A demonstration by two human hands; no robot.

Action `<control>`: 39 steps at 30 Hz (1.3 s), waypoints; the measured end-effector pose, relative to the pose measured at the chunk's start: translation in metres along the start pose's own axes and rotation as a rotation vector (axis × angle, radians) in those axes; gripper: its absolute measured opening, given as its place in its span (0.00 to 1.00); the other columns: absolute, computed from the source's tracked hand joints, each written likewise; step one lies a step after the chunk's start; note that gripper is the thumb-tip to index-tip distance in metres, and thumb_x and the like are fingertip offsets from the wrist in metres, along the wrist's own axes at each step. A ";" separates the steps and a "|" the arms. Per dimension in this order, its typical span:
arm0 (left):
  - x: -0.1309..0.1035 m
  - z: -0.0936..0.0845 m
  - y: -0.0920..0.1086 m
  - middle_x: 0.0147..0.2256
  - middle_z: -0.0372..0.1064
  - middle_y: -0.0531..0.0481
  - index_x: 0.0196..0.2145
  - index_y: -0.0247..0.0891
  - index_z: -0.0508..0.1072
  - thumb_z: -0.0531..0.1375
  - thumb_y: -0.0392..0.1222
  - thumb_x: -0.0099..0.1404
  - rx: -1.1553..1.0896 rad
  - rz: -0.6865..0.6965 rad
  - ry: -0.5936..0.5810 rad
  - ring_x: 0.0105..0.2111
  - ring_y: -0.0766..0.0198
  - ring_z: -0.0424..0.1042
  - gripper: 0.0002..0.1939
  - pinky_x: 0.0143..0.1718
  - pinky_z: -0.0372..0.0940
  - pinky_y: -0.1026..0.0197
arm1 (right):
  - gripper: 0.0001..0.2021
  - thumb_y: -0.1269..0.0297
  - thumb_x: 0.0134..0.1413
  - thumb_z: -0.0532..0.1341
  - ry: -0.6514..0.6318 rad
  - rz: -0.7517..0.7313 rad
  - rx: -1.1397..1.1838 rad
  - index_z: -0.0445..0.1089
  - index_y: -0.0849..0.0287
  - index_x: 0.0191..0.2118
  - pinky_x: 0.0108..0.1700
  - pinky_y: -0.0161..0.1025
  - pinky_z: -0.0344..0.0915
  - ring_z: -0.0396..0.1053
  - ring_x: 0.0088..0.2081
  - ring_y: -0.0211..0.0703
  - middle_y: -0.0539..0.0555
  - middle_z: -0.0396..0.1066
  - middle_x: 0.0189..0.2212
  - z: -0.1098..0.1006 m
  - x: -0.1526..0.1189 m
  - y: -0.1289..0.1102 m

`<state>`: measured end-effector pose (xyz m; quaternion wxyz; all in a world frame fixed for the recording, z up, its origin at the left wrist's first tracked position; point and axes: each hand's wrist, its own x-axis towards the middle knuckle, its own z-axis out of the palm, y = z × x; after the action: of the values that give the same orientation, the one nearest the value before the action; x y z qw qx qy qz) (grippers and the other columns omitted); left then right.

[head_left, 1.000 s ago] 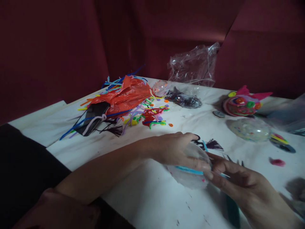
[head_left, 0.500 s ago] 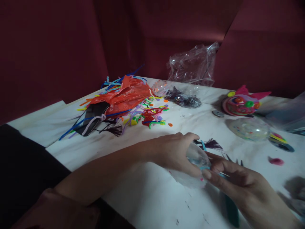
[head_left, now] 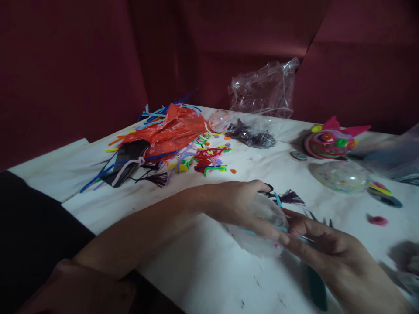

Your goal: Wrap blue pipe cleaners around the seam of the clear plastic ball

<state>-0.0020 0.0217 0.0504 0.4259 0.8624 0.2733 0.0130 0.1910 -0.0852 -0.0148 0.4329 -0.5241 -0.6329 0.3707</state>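
Note:
Between my hands is a clear, rounded plastic shell (head_left: 266, 210), possibly a ball, with a light-blue strip showing along it. My left hand (head_left: 240, 205) curves over its near and left side, thumb along the front. From the right, my right hand (head_left: 327, 248) pinches the shell's edge between thumb and fingers; whatever lies under the fingertips is hidden. Just behind the shell are a black ring (head_left: 270, 188) and a dark purple tassel (head_left: 291, 197). A dark teal handle (head_left: 317, 288), perhaps of a tool, lies partly under my right hand.
Pipe cleaners and a red plastic bag (head_left: 176, 126) lie at the back left beside a dark phone-like slab (head_left: 126, 159). A clear bag (head_left: 265, 89) stands at the back. On the right sit a decorated pink lion-like head (head_left: 330, 139) and a speckled clear ball (head_left: 343, 176).
My left hand has turned slightly over the shell, its thumb lying flatter, and more of the light-blue strip shows. My right hand has barely moved.

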 end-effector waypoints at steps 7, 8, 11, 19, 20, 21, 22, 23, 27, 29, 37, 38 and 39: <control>0.000 0.005 0.002 0.52 0.64 0.39 0.58 0.34 0.55 0.63 0.50 0.49 0.074 0.017 0.048 0.50 0.53 0.65 0.41 0.45 0.62 0.56 | 0.22 0.49 0.60 0.66 -0.012 -0.023 0.031 0.69 0.64 0.27 0.31 0.20 0.64 0.63 0.30 0.41 0.55 0.61 0.32 0.000 -0.001 0.002; 0.000 0.005 0.002 0.52 0.63 0.39 0.58 0.34 0.55 0.63 0.50 0.49 0.079 0.018 0.043 0.50 0.52 0.65 0.41 0.45 0.62 0.55 | 0.21 0.50 0.60 0.66 -0.014 -0.030 0.035 0.69 0.64 0.27 0.31 0.19 0.64 0.63 0.29 0.40 0.54 0.61 0.31 0.000 -0.001 0.002; -0.001 0.003 0.003 0.54 0.62 0.38 0.58 0.34 0.54 0.63 0.50 0.50 0.062 0.016 0.029 0.51 0.51 0.64 0.41 0.46 0.61 0.55 | 0.22 0.49 0.60 0.66 -0.008 -0.018 0.033 0.69 0.64 0.27 0.31 0.20 0.64 0.63 0.29 0.41 0.54 0.61 0.31 0.002 -0.001 0.001; 0.000 0.002 0.001 0.54 0.62 0.38 0.57 0.33 0.55 0.64 0.54 0.48 0.092 0.041 0.010 0.52 0.52 0.63 0.43 0.47 0.61 0.55 | 0.33 0.34 0.50 0.69 0.356 0.130 -0.117 0.66 0.65 0.23 0.30 0.30 0.69 0.64 0.28 0.49 0.55 0.58 0.23 0.013 -0.012 0.003; 0.000 0.002 0.001 0.54 0.62 0.37 0.57 0.33 0.55 0.64 0.53 0.48 0.107 0.047 0.017 0.52 0.51 0.63 0.43 0.47 0.61 0.55 | 0.33 0.34 0.50 0.69 0.360 0.131 -0.120 0.66 0.65 0.23 0.30 0.30 0.69 0.64 0.28 0.49 0.55 0.58 0.23 0.012 -0.012 0.003; 0.000 0.003 0.001 0.54 0.62 0.37 0.57 0.33 0.56 0.64 0.53 0.48 0.117 0.044 0.026 0.52 0.51 0.63 0.42 0.47 0.61 0.54 | 0.33 0.33 0.51 0.69 0.357 0.134 -0.123 0.66 0.65 0.23 0.30 0.30 0.69 0.64 0.28 0.49 0.55 0.58 0.23 0.011 -0.012 0.002; 0.000 0.004 0.001 0.53 0.62 0.38 0.57 0.34 0.56 0.64 0.52 0.49 0.123 0.038 0.037 0.52 0.51 0.63 0.41 0.48 0.61 0.54 | 0.34 0.33 0.51 0.68 0.344 0.138 -0.123 0.67 0.65 0.23 0.30 0.30 0.69 0.64 0.28 0.49 0.56 0.59 0.23 0.010 -0.011 0.001; 0.000 0.004 0.001 0.53 0.63 0.38 0.57 0.34 0.56 0.63 0.51 0.49 0.126 0.033 0.046 0.52 0.51 0.64 0.41 0.47 0.61 0.54 | 0.34 0.33 0.52 0.68 0.319 0.140 -0.121 0.67 0.65 0.24 0.30 0.30 0.69 0.64 0.28 0.49 0.56 0.59 0.24 0.008 -0.010 0.000; 0.000 0.005 0.001 0.53 0.63 0.39 0.58 0.34 0.55 0.63 0.50 0.50 0.122 0.023 0.071 0.51 0.53 0.65 0.40 0.46 0.62 0.56 | 0.32 0.34 0.58 0.65 0.074 0.054 -0.027 0.69 0.64 0.27 0.30 0.24 0.66 0.64 0.29 0.45 0.55 0.61 0.28 0.000 -0.005 -0.002; 0.000 0.005 0.002 0.53 0.63 0.39 0.58 0.34 0.55 0.63 0.50 0.49 0.112 0.018 0.071 0.50 0.53 0.65 0.41 0.46 0.62 0.57 | 0.29 0.37 0.62 0.64 -0.041 -0.001 0.043 0.70 0.63 0.29 0.32 0.20 0.64 0.63 0.30 0.41 0.54 0.61 0.30 -0.001 -0.002 -0.001; -0.002 0.005 0.003 0.54 0.62 0.38 0.58 0.33 0.55 0.64 0.46 0.49 0.101 0.020 0.061 0.51 0.52 0.64 0.41 0.46 0.61 0.57 | 0.31 0.38 0.58 0.69 0.020 -0.098 0.134 0.67 0.65 0.23 0.30 0.16 0.64 0.64 0.27 0.39 0.54 0.62 0.28 0.009 0.004 -0.015; -0.002 0.005 0.004 0.54 0.62 0.38 0.58 0.33 0.55 0.64 0.47 0.48 0.096 0.013 0.059 0.52 0.52 0.64 0.42 0.47 0.61 0.56 | 0.31 0.38 0.59 0.69 0.022 -0.103 0.124 0.68 0.65 0.24 0.31 0.16 0.64 0.64 0.28 0.39 0.54 0.62 0.28 0.008 0.004 -0.014; -0.002 0.005 0.004 0.54 0.62 0.38 0.58 0.33 0.55 0.64 0.49 0.48 0.084 0.000 0.056 0.52 0.51 0.63 0.42 0.47 0.61 0.55 | 0.29 0.39 0.60 0.68 0.015 -0.099 0.106 0.70 0.64 0.26 0.32 0.16 0.64 0.64 0.28 0.39 0.54 0.62 0.29 0.006 0.002 -0.011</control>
<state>-0.0004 0.0151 0.0509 0.3816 0.8788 0.2855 0.0258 0.1810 -0.0850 -0.0062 0.4826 -0.4714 -0.6343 0.3776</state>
